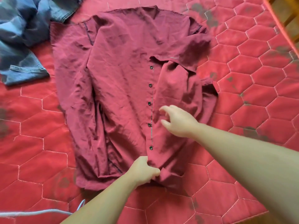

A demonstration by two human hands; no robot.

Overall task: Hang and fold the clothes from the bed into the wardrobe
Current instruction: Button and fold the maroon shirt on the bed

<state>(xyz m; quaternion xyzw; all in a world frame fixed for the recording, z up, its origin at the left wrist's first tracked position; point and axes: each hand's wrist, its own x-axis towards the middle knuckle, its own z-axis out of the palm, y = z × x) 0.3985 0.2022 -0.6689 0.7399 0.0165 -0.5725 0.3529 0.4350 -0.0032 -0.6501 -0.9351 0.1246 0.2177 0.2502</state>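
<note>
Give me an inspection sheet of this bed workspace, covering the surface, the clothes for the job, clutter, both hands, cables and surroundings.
Surface: red quilted bedspread with hexagon stitching and dark grey blotches.
Job's things: dark red button-front shirt lying spread out and wrinkled, sides folded inward, five dark buttons showing; crumpled blue denim garment at the upper left, beside the shirt.
Clutter: nothing seen.
Hands: left hand grips the shirt's near edge; right hand is over the shirt right of the button line, fingers loosely curled, holding nothing; whether it touches the cloth is unclear.
Cables: light blue cord on the near left bedspread.
Surroundings: wooden frame at the upper right, blurred.
</note>
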